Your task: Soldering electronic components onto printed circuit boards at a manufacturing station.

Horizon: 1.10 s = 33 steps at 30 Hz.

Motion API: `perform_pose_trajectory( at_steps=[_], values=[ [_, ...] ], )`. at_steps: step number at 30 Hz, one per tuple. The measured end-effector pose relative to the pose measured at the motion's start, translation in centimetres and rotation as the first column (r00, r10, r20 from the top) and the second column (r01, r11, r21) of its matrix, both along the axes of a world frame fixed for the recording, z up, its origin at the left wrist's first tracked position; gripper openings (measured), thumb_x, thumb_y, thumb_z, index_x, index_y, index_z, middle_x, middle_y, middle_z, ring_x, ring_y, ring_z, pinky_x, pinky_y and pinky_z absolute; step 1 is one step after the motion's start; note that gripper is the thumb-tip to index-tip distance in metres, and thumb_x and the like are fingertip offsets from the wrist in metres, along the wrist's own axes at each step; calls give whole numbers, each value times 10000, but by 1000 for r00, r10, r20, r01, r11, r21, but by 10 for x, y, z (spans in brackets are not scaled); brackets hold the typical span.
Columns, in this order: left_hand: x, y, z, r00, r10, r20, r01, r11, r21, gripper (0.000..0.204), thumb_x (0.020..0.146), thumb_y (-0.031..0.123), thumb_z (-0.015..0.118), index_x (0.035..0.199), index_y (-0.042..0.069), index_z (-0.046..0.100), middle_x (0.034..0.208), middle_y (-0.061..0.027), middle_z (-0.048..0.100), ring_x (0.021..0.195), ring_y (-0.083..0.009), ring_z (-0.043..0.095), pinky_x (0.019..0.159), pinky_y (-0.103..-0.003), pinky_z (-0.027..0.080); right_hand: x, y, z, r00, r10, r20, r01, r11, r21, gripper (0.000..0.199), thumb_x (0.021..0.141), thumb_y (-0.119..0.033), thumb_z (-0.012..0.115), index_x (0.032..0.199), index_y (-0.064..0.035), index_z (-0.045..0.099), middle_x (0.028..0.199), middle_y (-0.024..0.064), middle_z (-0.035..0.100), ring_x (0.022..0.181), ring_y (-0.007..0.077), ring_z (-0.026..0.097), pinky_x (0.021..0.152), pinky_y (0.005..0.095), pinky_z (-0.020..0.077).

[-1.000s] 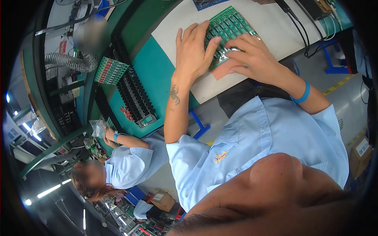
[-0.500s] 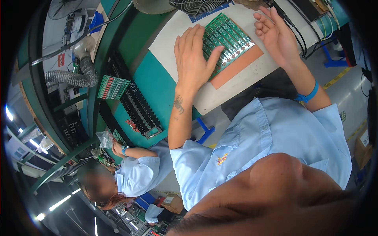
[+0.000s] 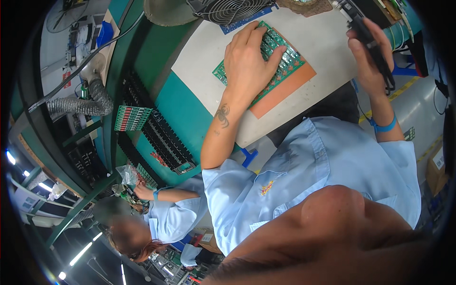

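A green circuit board (image 3: 287, 61) with rows of small parts lies on an orange-brown sheet (image 3: 285, 97) on the bench. My left hand (image 3: 249, 61) rests spread over the board, fingers toward its far edge and thumb apart, hiding much of its middle. To the right, above the bench edge, my right hand (image 3: 373, 59) is closed around a black corded handle that looks like a soldering iron (image 3: 365, 33). Its tip end is at the upper edge of the view and cannot be made out clearly.
A black fan (image 3: 235, 14) stands behind the board on a blue board. Left are black slotted racks (image 3: 164, 133), an upright green circuit board (image 3: 133, 118) and a silver duct hose (image 3: 80, 105). A co-worker (image 3: 166, 209) handles a clear bag (image 3: 127, 175).
My right hand has moved right and closed around the black handle. My left hand has shifted right across the board, and more of the board's left end shows.
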<state>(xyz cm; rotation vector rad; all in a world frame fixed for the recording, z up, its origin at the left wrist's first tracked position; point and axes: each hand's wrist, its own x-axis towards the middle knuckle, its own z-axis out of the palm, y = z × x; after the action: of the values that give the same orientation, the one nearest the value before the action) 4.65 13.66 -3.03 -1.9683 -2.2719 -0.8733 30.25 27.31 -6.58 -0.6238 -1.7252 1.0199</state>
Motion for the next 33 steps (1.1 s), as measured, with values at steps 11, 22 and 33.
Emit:
perform_pose_trajectory(
  at_steps=[11, 22, 33],
  values=[
    [2, 3, 1, 999, 24, 21, -24, 1000, -7, 502, 780, 297, 858, 1134, -23, 702, 1284, -199, 671, 1143, -377, 656, 962, -450, 537, -7, -6, -2, 967, 236, -98, -243, 967, -72, 425, 936, 31, 714, 1254, -27, 438, 1185, 156, 633, 1013, 153, 631, 892, 287, 522],
    [5, 1, -2, 996, 72, 54, -70, 997, -28, 536, 716, 274, 869, 1149, 2, 709, 1287, -128, 657, 1151, -320, 621, 990, -447, 466, -18, -6, 30, 871, 453, 190, -445, 891, -85, 344, 870, 1, 772, 1190, 34, 650, 972, 146, 660, 862, 218, 622, 773, 306, 487],
    [5, 2, 2, 993, 67, 92, -70, 997, 22, 536, 701, 253, 884, 1142, 5, 707, 1280, -132, 656, 1129, -322, 625, 957, -441, 470, -18, -6, 29, 869, 439, 230, -446, 895, -22, 425, 736, 96, 712, 1153, 44, 657, 998, 184, 700, 887, 280, 676, 805, 342, 533]
  ],
)
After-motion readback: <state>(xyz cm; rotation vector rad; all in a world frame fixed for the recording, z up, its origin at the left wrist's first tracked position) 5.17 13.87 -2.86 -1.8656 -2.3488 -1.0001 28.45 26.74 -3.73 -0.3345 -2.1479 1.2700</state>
